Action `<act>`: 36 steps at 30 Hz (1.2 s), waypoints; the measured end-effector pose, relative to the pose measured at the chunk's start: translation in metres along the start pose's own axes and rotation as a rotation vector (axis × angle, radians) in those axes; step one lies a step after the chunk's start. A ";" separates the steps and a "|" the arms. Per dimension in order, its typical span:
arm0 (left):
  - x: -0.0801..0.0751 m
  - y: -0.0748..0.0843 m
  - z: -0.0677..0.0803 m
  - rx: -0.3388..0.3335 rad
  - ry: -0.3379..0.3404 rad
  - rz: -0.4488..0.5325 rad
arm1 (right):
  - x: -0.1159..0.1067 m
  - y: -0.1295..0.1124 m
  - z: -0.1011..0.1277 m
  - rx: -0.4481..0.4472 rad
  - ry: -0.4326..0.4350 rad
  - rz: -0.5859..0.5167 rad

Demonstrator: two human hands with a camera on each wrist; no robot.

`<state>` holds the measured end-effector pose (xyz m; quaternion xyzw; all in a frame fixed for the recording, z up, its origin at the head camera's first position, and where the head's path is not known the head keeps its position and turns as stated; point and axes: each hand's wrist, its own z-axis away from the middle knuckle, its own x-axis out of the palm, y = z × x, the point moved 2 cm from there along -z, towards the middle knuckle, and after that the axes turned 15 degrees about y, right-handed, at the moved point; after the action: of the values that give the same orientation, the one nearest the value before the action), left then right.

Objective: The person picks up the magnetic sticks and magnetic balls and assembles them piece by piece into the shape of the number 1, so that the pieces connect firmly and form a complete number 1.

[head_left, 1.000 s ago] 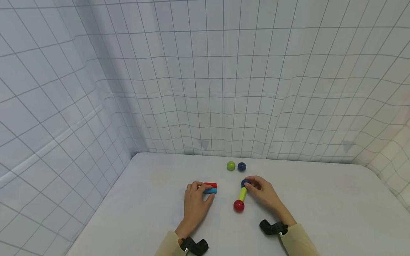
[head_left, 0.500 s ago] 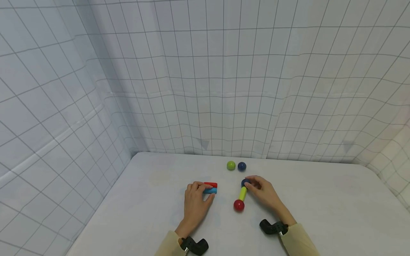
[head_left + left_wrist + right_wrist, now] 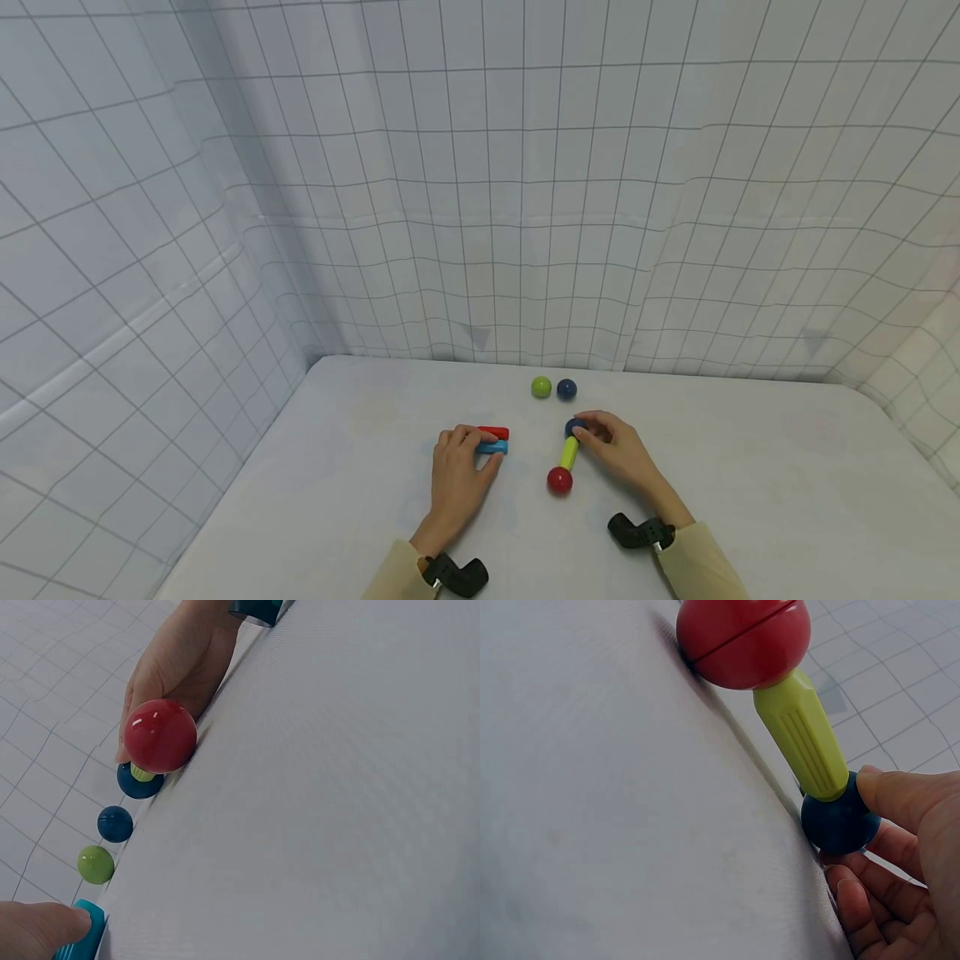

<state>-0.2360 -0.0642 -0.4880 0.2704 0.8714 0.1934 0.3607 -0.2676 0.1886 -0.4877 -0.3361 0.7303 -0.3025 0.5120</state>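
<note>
1. Position: joined piece (image 3: 568, 455) lies on the white table (image 3: 300, 508), between the two hands and nearer the right. It consists of a green rod (image 3: 804, 739) with a red ball (image 3: 742, 641) at one end and a blue ball (image 3: 836, 823) at the other.
2. Right hand (image 3: 621, 452): clamped on the blue ball, thumb on one side, fingertips against the other; rod and red ball are left free.
3. Left hand (image 3: 454, 479): lies over a red bar (image 3: 493, 432) and a blue bar (image 3: 492, 447). One digit touches the blue bar in the left wrist view; whether the hand grips or merely rests, cannot tell.
4. Handling, judged by look: light, stiff, probably plastic. Glossy balls could slip or roll; the grooved rod should give better purchase (ridges plain in the right wrist view). Not fragile, though the end joints may be the weak point.
5. Best hold: rod at mid-length, or rod and ball together across a joint.
6. Axis: runs near to far, far end leaning slightly right. Red ball points toward the person, blue ball away.
7. Bars: side by side, long axes left to right, roughly crosswise to the rod.
8. Beyond: lime ball (image 3: 541, 387) and navy ball (image 3: 567, 389), near each other.
</note>
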 end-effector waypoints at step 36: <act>-0.001 0.000 0.000 -0.002 -0.019 0.000 | 0.000 0.000 0.000 0.002 0.000 -0.002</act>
<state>-0.2355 -0.0644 -0.4877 0.2719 0.8678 0.1916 0.3692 -0.2678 0.1885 -0.4881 -0.3363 0.7297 -0.3036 0.5120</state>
